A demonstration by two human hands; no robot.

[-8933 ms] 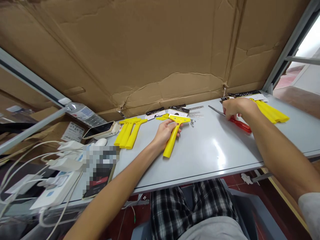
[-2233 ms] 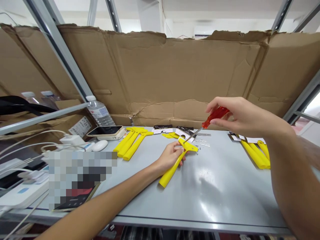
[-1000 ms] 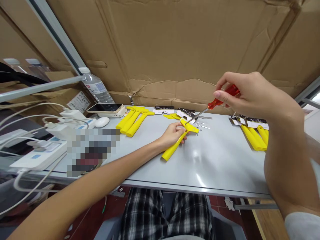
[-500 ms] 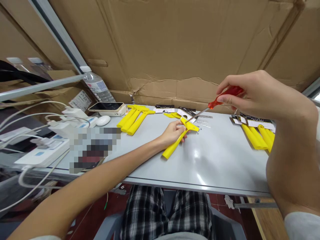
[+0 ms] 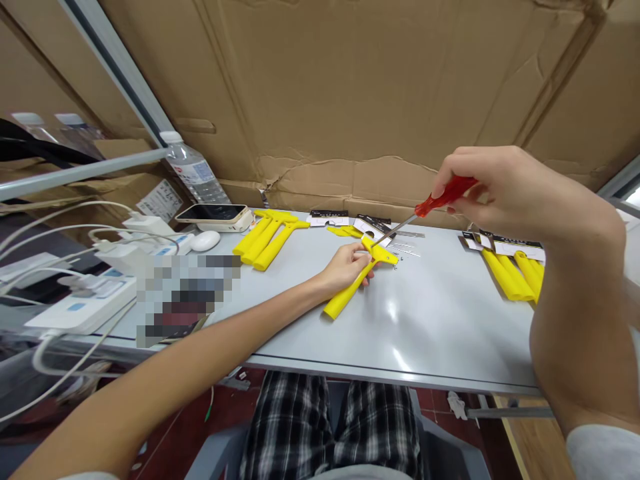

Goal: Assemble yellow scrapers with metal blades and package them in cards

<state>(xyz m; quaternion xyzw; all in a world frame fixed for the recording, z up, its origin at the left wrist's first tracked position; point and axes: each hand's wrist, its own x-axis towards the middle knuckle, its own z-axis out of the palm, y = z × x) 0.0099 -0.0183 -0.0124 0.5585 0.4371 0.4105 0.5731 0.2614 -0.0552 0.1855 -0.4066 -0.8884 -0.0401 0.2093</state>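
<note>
My left hand (image 5: 347, 267) is closed around the neck of a yellow scraper (image 5: 345, 299), whose wide head points away and to the right. In my right hand (image 5: 483, 187) is a red-handled screwdriver (image 5: 443, 196), gripped by its handle with the fingertips. Its metal shaft slants down to the left, and the tip meets the scraper's head near my left thumb. Small screws (image 5: 397, 267) lie on the table just right of the head. Thin metal blades (image 5: 406, 248) and yellow plastic pieces (image 5: 341, 231) lie behind it.
Several yellow scrapers (image 5: 270, 243) lie at the left, and more scrapers (image 5: 507, 277) with card labels at the right. A phone (image 5: 215, 213), water bottle (image 5: 195, 170) and white power strip (image 5: 90, 307) with cables crowd the left side. Cardboard (image 5: 375, 100) walls the table's back.
My right hand has shifted its hold on the screwdriver handle, the thumb and fingers turning round it. The scraper and my left hand have stayed nearly in place.
</note>
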